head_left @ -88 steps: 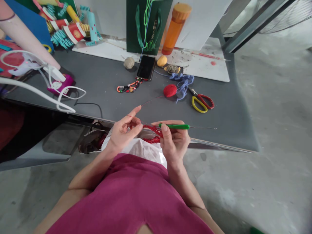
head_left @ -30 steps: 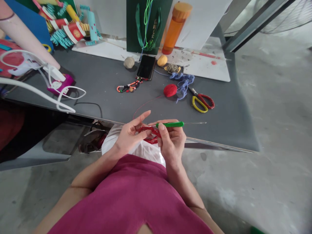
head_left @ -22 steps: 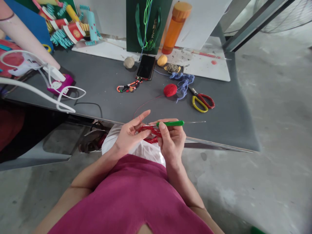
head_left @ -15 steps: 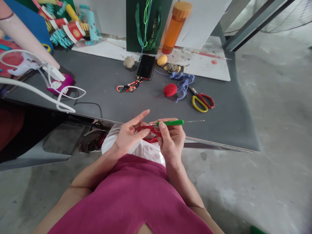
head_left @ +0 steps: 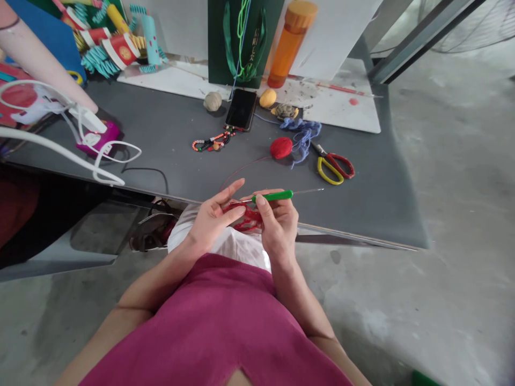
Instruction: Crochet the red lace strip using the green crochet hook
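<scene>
The left hand (head_left: pixel 211 219) is half spread, with raised fingers, and holds a red crocheted piece (head_left: pixel 250 220) just over the edge of the dark grey tabletop (head_left: pixel 362 214). The right hand (head_left: pixel 279 224) pinches a green-handled metal crochet hook (head_left: pixel 273 196). Thin red thread (head_left: pixel 241 170) runs to a round red yarn ball (head_left: pixel 280 148).

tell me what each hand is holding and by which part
The right hand grips a crochet hook by its green handle; the left hand holds the red crochet work by the end nearest the hook, partly hidden by the fingers.

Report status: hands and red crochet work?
Left hand holding red crocheted chain; right hand gripping green-handled steel crochet hook. Round red yarn ball on grey table, strand leading to hands.
</scene>
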Demonstrator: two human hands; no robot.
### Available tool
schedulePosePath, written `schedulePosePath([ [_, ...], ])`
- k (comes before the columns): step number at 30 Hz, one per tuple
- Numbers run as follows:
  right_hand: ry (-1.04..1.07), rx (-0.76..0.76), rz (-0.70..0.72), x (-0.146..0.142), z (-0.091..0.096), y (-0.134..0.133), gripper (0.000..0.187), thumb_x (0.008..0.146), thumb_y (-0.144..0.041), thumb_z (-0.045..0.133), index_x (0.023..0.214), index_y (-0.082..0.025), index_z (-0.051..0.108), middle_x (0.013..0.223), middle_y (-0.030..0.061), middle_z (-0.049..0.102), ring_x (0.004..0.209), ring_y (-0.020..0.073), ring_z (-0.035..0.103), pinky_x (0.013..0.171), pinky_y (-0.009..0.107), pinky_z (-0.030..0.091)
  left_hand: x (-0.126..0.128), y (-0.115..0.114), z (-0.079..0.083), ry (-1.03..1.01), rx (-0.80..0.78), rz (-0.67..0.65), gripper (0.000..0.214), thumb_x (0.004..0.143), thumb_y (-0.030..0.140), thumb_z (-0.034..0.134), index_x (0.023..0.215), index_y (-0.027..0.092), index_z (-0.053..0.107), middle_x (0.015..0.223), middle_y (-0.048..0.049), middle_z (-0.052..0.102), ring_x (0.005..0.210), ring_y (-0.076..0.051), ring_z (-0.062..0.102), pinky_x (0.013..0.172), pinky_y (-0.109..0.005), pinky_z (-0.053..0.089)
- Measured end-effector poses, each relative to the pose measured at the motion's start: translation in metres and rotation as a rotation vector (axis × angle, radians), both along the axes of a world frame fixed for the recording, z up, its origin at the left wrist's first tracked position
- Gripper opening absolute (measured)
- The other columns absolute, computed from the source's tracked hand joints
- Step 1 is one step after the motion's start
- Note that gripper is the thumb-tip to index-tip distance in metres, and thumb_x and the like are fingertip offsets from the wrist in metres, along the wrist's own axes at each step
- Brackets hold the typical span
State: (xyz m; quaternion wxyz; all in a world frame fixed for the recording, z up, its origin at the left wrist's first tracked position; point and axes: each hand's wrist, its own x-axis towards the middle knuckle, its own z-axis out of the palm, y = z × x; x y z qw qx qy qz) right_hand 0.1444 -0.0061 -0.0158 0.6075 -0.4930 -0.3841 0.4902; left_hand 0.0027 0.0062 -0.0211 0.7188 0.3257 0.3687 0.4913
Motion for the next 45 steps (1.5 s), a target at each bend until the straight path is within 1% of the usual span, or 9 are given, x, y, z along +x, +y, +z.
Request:
schedulePosePath([
  [3, -0.034, 0.023, -0.013, 0.001, -0.001, 0.0, 0.026, 0.088, -0.048, 0.079, 0.095, -0.024, 0.073, 0.077, -0.0004, 0.082, 0.059, 0.0154, 0.075, 0.047, 0.025, 0.06, 0.0, 0.0, 0.001, 0.015, 0.021, -0.007, 0.057, 0.077, 0.027, 0.093, 0.132, 0.03, 0.078, 0.085, 0.0029, 0.078, 0.078, -0.011, 0.07, 0.087, -0.03, 0.062],
  [9, -0.034, 0.101, -0.049, -0.002, -0.001, 0.002, 0.018, 0.087, -0.041, 0.08, 0.093, -0.025, 0.074, 0.076, -0.0009, 0.083, 0.059, 0.0146, 0.076, 0.052, 0.025, 0.063, -0.001, 0.001, 0.004, -0.046, -0.042, -0.041, 0.057, 0.073, 0.033, 0.097, 0.127, 0.03, 0.081, 0.097, -0.0009, 0.084, 0.079, -0.013, 0.075, 0.082, -0.03, 0.065],
  [14, -0.045, 0.095, -0.032, -0.001, -0.001, 0.0, 0.02, 0.089, -0.043, 0.077, 0.095, -0.025, 0.073, 0.076, -0.0005, 0.082, 0.054, 0.0133, 0.072, 0.046, 0.023, 0.058, -0.001, -0.002, 0.004, 0.045, 0.041, -0.029, 0.059, 0.077, 0.033, 0.094, 0.134, 0.03, 0.078, 0.109, -0.002, 0.084, 0.089, -0.016, 0.077, 0.091, -0.034, 0.066],
  [19, -0.056, 0.105, -0.048, -0.003, 0.003, -0.004, 0.021, 0.09, -0.045, 0.078, 0.094, -0.025, 0.072, 0.075, -0.0008, 0.081, 0.059, 0.0144, 0.074, 0.048, 0.024, 0.058, 0.0, -0.008, 0.009, 0.119, 0.091, -0.029, 0.059, 0.082, 0.034, 0.089, 0.139, 0.028, 0.074, 0.141, -0.0071, 0.075, 0.113, -0.024, 0.076, 0.099, -0.038, 0.064],
  [22, -0.064, 0.117, -0.039, -0.005, 0.006, -0.006, 0.023, 0.092, -0.047, 0.076, 0.094, -0.025, 0.071, 0.076, -0.0012, 0.081, 0.048, 0.0114, 0.066, 0.042, 0.023, 0.052, 0.0, -0.011, 0.013, 0.151, 0.108, -0.032, 0.058, 0.084, 0.032, 0.086, 0.14, 0.026, 0.073, 0.149, -0.0084, 0.07, 0.118, -0.025, 0.073, 0.101, -0.038, 0.062],
  [30, -0.111, 0.157, -0.058, 0.001, 0.009, -0.01, 0.017, 0.096, -0.043, 0.073, 0.095, -0.026, 0.068, 0.08, -0.0036, 0.083, 0.034, 0.0051, 0.046, 0.035, 0.022, 0.04, -0.004, -0.008, 0.014, 0.315, 0.275, 0.094, 0.055, 0.086, 0.027, 0.082, 0.139, 0.021, 0.073, 0.095, -0.004, 0.074, 0.088, -0.016, 0.066, 0.082, -0.03, 0.057],
  [38, -0.17, 0.159, -0.068, 0.003, 0.014, -0.009, 0.018, 0.096, -0.044, 0.071, 0.095, -0.026, 0.067, 0.077, -0.0028, 0.082, 0.037, 0.0063, 0.047, 0.039, 0.023, 0.045, -0.008, -0.006, 0.017, 0.43, 0.395, 0.176, 0.049, 0.089, 0.022, 0.076, 0.138, 0.022, 0.074, 0.09, -0.004, 0.075, 0.083, -0.016, 0.065, 0.079, -0.03, 0.053],
  [43, -0.3, 0.187, -0.096, 0.002, 0.016, -0.013, 0.012, 0.098, -0.038, 0.069, 0.096, -0.027, 0.069, 0.084, -0.0017, 0.085, 0.035, 0.0064, 0.05, 0.037, 0.022, 0.046, -0.005, -0.007, 0.014, 0.62, 0.599, 0.313, 0.042, 0.09, 0.016, 0.072, 0.13, 0.026, 0.079, 0.094, -0.0045, 0.079, 0.082, -0.017, 0.067, 0.079, -0.031, 0.054],
  [45, -0.406, 0.23, -0.125, 0.003, 0.013, -0.015, 0.007, 0.099, -0.034, 0.069, 0.098, -0.027, 0.071, 0.09, -0.0009, 0.086, 0.042, 0.0081, 0.06, 0.041, 0.023, 0.051, -0.004, -0.006, 0.013, 0.683, 0.689, 0.347, 0.043, 0.091, 0.014, 0.07, 0.13, 0.027, 0.079, 0.094, -0.0036, 0.078, 0.081, -0.017, 0.067, 0.081, -0.031, 0.056],
])
